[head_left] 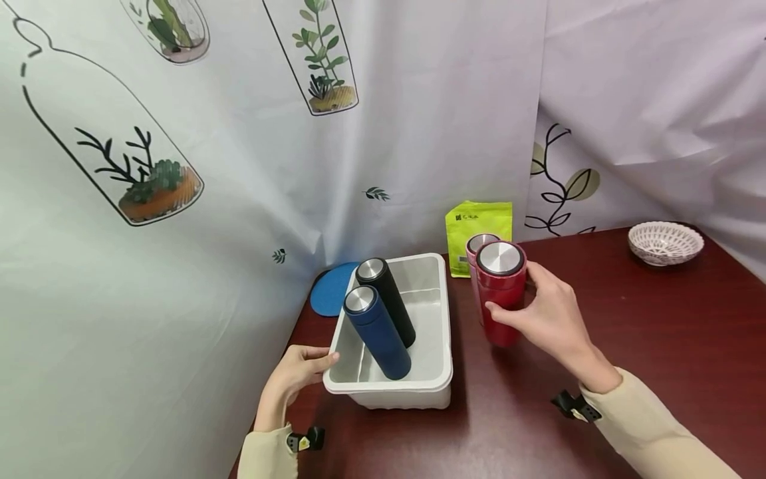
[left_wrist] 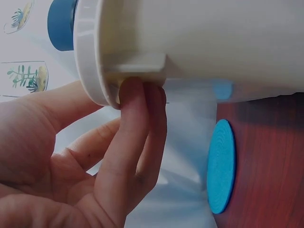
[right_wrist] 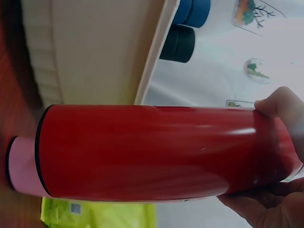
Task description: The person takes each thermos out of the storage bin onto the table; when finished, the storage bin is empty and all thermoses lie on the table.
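Note:
My right hand (head_left: 553, 316) grips a red thermos bottle (head_left: 501, 299) near its top, upright, just right of the white bin. In the right wrist view the red bottle (right_wrist: 142, 152) fills the middle. Behind it a pink thermos (head_left: 474, 256) stands mostly hidden. At the bin's near left corner, my left hand (head_left: 302, 369) pinches the rim of the white bin (head_left: 445, 319); its fingers (left_wrist: 133, 114) curl under the lip in the left wrist view. Inside the bin lean a blue thermos (head_left: 380, 336) and a black thermos (head_left: 391, 299), both with silver lids.
A lime-green pouch (head_left: 479, 219) stands against the cloth backdrop behind the pink thermos. A blue round mat (head_left: 329, 293) lies left of the bin. At the back right sits a white woven basket (head_left: 664, 243) on the dark red table (head_left: 658, 332).

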